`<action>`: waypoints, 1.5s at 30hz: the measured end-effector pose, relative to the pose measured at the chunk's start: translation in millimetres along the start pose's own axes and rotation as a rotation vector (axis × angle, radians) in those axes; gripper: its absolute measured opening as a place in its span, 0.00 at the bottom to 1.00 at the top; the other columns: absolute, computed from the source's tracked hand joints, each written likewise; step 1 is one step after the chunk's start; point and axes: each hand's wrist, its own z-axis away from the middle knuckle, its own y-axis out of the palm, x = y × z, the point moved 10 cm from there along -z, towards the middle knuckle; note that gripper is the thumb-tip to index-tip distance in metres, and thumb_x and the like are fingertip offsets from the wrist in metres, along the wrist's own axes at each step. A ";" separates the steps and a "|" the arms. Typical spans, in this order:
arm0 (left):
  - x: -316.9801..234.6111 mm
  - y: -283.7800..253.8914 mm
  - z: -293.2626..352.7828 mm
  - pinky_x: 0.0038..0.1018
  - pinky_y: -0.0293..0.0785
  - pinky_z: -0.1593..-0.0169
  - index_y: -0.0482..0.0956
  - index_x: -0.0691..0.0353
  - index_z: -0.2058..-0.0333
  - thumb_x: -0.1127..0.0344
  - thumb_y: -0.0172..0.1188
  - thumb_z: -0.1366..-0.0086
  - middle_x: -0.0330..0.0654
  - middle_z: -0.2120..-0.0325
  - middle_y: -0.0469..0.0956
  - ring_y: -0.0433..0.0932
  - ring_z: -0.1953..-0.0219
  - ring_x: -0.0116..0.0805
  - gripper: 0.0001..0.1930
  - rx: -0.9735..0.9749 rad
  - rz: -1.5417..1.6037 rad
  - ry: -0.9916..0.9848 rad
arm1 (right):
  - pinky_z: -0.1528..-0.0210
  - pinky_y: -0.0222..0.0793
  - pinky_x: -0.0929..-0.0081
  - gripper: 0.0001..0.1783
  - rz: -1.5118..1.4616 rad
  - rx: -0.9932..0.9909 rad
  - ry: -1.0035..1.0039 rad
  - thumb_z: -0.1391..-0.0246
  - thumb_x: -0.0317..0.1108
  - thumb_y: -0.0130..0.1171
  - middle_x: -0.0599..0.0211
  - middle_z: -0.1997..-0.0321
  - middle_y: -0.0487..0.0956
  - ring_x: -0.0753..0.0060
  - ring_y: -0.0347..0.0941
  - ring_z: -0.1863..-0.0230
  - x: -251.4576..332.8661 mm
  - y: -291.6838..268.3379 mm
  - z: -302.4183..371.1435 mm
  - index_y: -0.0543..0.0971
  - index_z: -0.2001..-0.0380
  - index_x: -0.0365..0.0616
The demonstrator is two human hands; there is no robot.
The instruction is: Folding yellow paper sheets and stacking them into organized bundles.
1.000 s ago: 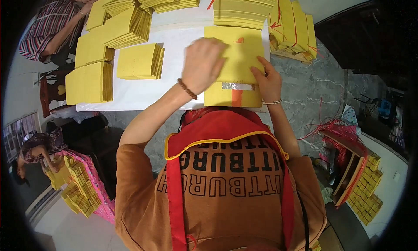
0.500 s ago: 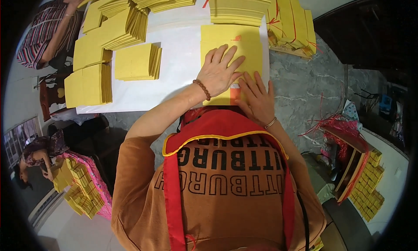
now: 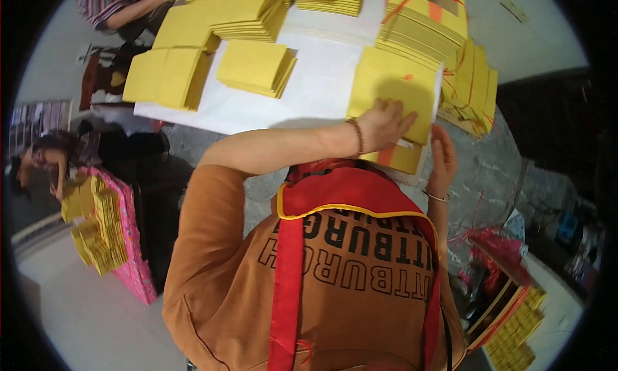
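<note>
A yellow paper sheet [image 3: 388,75], marked with a small orange patch, lies on others at the table's near right corner. My left hand [image 3: 386,123] rests on its near part, fingers bent and thumb apart. Below that hand a strip of yellow paper with an orange band [image 3: 386,156] juts out. My right hand [image 3: 442,157] is beside the sheet's right edge, just off the table, with fingers stretched upward; it holds nothing that I can see. Whether its fingertips touch the paper edge, I cannot tell.
A white-covered table [image 3: 315,62] carries several folded yellow stacks [image 3: 251,67] on its left. Beyond the sheet lies a thick yellow pile [image 3: 418,39]; red-tied bundles [image 3: 473,81] stand at right. Another person's arm [image 3: 138,10] reaches in at far left; a second person [image 3: 51,155] handles yellow paper.
My left hand has gone from spread flat to bent fingers, nearer the sheet's near edge. My right hand has moved off the paper to its right side. The view has turned.
</note>
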 end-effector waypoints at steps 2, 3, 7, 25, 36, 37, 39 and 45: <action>14.0 2.7 -4.7 0.32 0.67 0.66 0.69 0.66 0.50 0.63 0.54 0.50 0.49 0.63 0.73 0.71 0.65 0.41 0.26 0.062 -0.001 -0.126 | 0.43 0.59 0.73 0.17 0.035 -0.123 -0.135 0.41 0.27 0.46 0.58 0.46 0.72 0.70 0.66 0.44 23.4 -10.3 -5.0 0.70 0.48 0.33; 20.6 4.7 -6.8 0.32 0.68 0.65 0.70 0.66 0.51 0.65 0.55 0.50 0.48 0.62 0.74 0.72 0.63 0.41 0.25 0.088 0.116 -0.143 | 0.43 0.59 0.73 0.17 0.031 -0.106 -0.141 0.41 0.27 0.46 0.58 0.46 0.72 0.70 0.66 0.44 25.1 -7.6 -6.5 0.70 0.48 0.33; 82.5 -51.4 33.3 0.33 0.69 0.64 0.73 0.61 0.54 0.71 0.56 0.53 0.44 0.59 0.76 0.74 0.59 0.38 0.23 -0.410 0.400 -0.159 | 0.44 0.61 0.72 0.17 0.099 -0.129 -0.202 0.40 0.30 0.46 0.58 0.48 0.73 0.69 0.68 0.46 30.1 -12.2 -8.4 0.71 0.49 0.36; 249.5 48.9 252.3 0.42 0.55 0.42 0.59 0.44 0.41 0.75 0.55 0.50 0.38 0.42 0.60 0.60 0.43 0.41 0.36 0.213 -0.027 -0.637 | 0.55 0.66 0.78 0.12 0.277 -0.121 -0.114 0.43 0.30 0.51 0.64 0.60 0.79 0.77 0.72 0.58 5.5 -4.9 -4.9 0.77 0.57 0.37; 249.0 52.1 245.3 0.43 0.54 0.40 0.52 0.49 0.38 0.71 0.47 0.44 0.42 0.39 0.55 0.57 0.40 0.43 0.33 0.435 -0.114 -0.574 | 0.51 0.65 0.70 0.10 0.475 -0.087 -0.299 0.47 0.29 0.55 0.64 0.61 0.79 0.66 0.72 0.54 30.7 1.5 -7.8 0.78 0.61 0.40; 251.2 50.4 244.0 0.43 0.54 0.40 0.52 0.49 0.38 0.71 0.46 0.43 0.42 0.39 0.55 0.58 0.40 0.44 0.32 0.487 -0.105 -0.576 | 0.49 0.64 0.67 0.10 0.553 -0.020 -0.345 0.49 0.29 0.56 0.64 0.60 0.79 0.62 0.71 0.52 39.5 12.9 -7.2 0.78 0.62 0.42; 251.5 43.1 236.5 0.42 0.54 0.40 0.53 0.49 0.38 0.72 0.45 0.43 0.42 0.39 0.55 0.58 0.40 0.44 0.32 0.471 -0.099 -0.557 | 0.47 0.63 0.64 0.09 0.638 0.034 -0.380 0.51 0.29 0.57 0.65 0.60 0.79 0.58 0.70 0.50 41.1 22.6 -5.2 0.79 0.64 0.43; 222.9 -3.3 187.1 0.42 0.58 0.43 0.58 0.54 0.41 0.76 0.50 0.48 0.48 0.42 0.60 0.61 0.43 0.46 0.33 0.339 -0.076 -0.569 | 0.46 0.62 0.62 0.08 0.760 0.056 -0.465 0.55 0.28 0.60 0.65 0.60 0.78 0.55 0.69 0.49 35.5 29.8 -4.0 0.79 0.68 0.44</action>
